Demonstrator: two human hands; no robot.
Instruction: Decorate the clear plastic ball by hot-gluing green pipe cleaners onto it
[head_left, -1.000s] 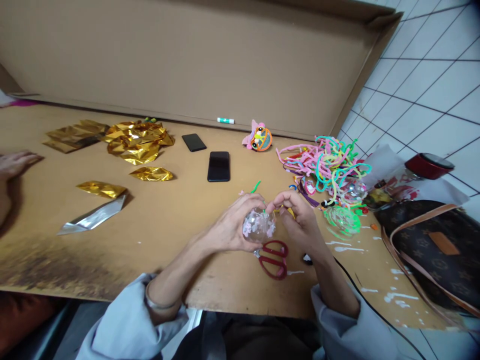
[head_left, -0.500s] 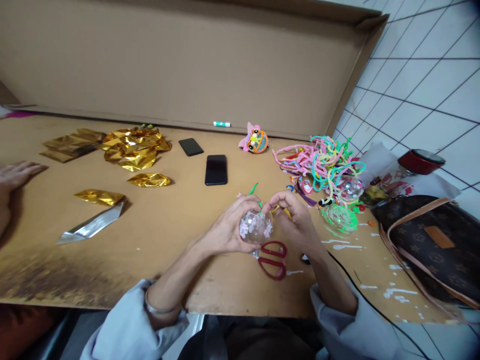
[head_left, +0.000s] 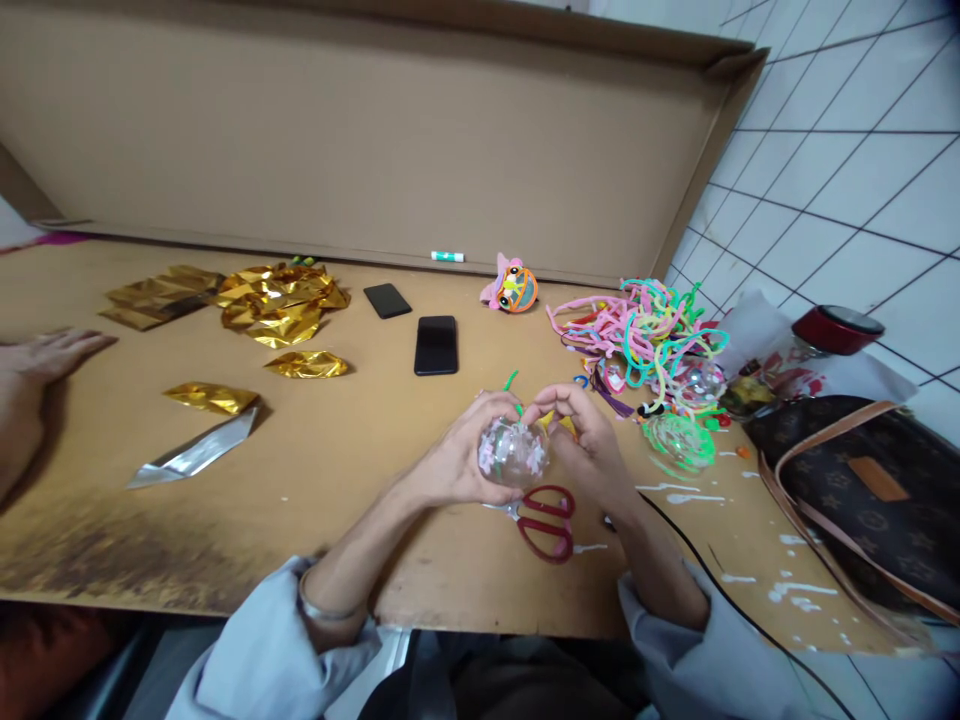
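My left hand (head_left: pixel 457 450) is wrapped around a clear plastic ball (head_left: pixel 513 455) decorated with small pink flower shapes. A green fuzzy stem (head_left: pixel 511 381) pokes up behind my left fingers. At the ball's upper right edge, my right hand (head_left: pixel 581 435) has its thumb and fingers curled in a pinch. Something yellow (head_left: pixel 566 424) shows in the curl of those fingers; what the fingertips grip is too small to make out. Just below the ball, red-handled scissors (head_left: pixel 546 522) lie on the table, their blades partly under my left hand.
Pink and green pipe cleaners (head_left: pixel 637 330) lie piled at right, near a green-lined clear ball (head_left: pixel 680 444), a red-lidded jar (head_left: pixel 836 330) and a brown handbag (head_left: pixel 862 500). Two phones (head_left: pixel 436 345), a decorated ball (head_left: pixel 514 285) and gold foil (head_left: pixel 281 300) lie farther back. Another person's hand (head_left: pixel 56 355) rests at left.
The view has shifted slightly, so table items appear a little to the right. My hands keep nearly the same pose around the ball, which appears slightly turned.
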